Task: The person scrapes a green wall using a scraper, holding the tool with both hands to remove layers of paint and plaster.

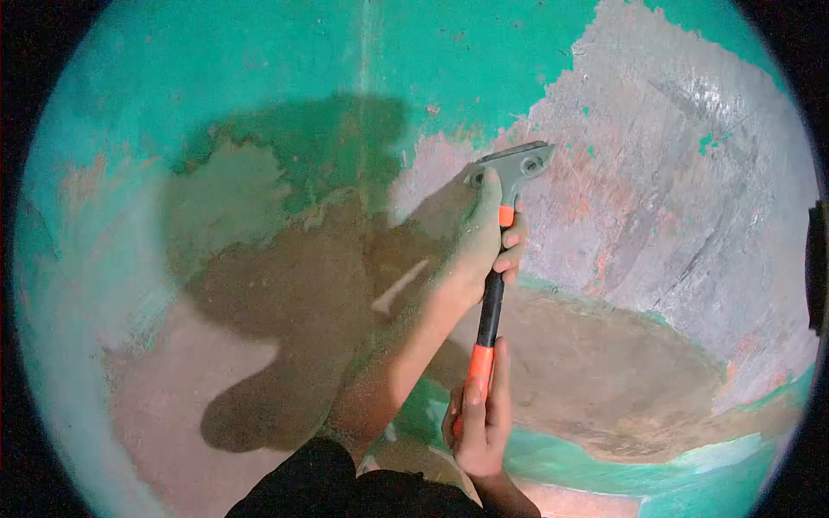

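- Scraper [490, 309]: flared grey head [515, 170] with two round fasteners; black shaft, orange sections; positioned before the wall [656, 198].
- Left hand [481, 249]: fingers wrapped around upper shaft.
- Right hand [480, 439]: fingers gripping lower orange section.
- Wall: rough stripped patch, ragged green paint [484, 69] edge near head; open surface rightward.

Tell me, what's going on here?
A person is holding a long-handled scraper up to a wall with both hands. The left hand grips it just below the head, and the right hand holds the lower end of the handle. The head is near the ragged edge between the green paint and a large greyish patch; whether it touches the wall, I can't tell. Much green paint remains above.
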{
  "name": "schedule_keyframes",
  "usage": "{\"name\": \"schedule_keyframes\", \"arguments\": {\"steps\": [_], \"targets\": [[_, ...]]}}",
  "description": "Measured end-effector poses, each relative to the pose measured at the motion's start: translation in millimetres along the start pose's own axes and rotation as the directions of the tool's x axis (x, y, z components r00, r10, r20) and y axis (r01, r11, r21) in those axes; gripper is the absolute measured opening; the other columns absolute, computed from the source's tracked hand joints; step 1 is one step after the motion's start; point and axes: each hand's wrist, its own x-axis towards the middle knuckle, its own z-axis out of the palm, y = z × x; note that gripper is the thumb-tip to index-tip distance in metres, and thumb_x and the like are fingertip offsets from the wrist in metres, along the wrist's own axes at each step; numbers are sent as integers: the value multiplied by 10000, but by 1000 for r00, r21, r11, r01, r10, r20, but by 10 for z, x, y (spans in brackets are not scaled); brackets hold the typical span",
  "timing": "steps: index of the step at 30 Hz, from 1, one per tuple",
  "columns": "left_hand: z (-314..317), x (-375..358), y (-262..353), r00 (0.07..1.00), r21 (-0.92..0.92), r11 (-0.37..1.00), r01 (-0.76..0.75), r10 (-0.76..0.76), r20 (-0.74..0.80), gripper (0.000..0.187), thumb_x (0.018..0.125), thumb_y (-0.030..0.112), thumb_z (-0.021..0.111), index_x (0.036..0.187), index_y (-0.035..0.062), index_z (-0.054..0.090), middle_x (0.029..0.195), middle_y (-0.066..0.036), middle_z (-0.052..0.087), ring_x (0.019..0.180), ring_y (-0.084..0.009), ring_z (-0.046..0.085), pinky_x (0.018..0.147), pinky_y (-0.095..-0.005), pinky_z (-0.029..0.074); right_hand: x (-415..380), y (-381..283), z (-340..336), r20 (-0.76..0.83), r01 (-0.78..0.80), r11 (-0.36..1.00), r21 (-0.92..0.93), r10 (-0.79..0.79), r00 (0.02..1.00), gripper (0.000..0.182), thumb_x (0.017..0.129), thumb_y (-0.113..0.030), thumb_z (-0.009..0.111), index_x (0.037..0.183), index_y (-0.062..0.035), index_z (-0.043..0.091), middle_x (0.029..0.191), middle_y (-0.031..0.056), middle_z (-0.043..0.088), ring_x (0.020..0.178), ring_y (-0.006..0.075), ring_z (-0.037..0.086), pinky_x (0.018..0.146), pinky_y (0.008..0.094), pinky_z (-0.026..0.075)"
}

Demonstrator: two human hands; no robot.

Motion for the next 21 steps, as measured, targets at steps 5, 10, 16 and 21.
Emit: {"name": "schedule_keyframes", "arguments": {"steps": [5,10,16,21], "targets": [[-51,-29,91,999,-58,998,21,-18,51,549,981,652,282,924,140,471,570,66,369,396,-78,313,415,-278,332,-21,-280,115,50,4,996,-91,0,999,634,1019,-118,403,1537,20,66,709,2,455,514,56,389,471,201,327],[-90,2,129,998,-32,999,-2,4,70,546,982,649,283,928,139,470,571,65,370,394,-79,313,413,-279,332,-1,-53,178,51,79,980,-180,-71,996,645,1017,-116,400,1535,25,43,707,2,460,519,54,400,472,202,327],[-141,-35,117,999,-3,1000,14,-14,52,543,983,646,285,932,138,469,571,64,370,392,-81,313,411,-279,331,36,-99,235,45,62,995,-81,-58,997,647,1015,-111,398,1533,29,36,666,2,460,511,50,398,469,198,321],[-154,-18,114,999,25,1000,0,-1,50,540,985,643,286,936,137,469,572,63,371,391,-81,312,409,-280,330,1,-19,198,48,31,999,-41,-29,998,650,1017,-117,403,1535,22,36,664,1,458,503,50,394,457,200,320]]}}
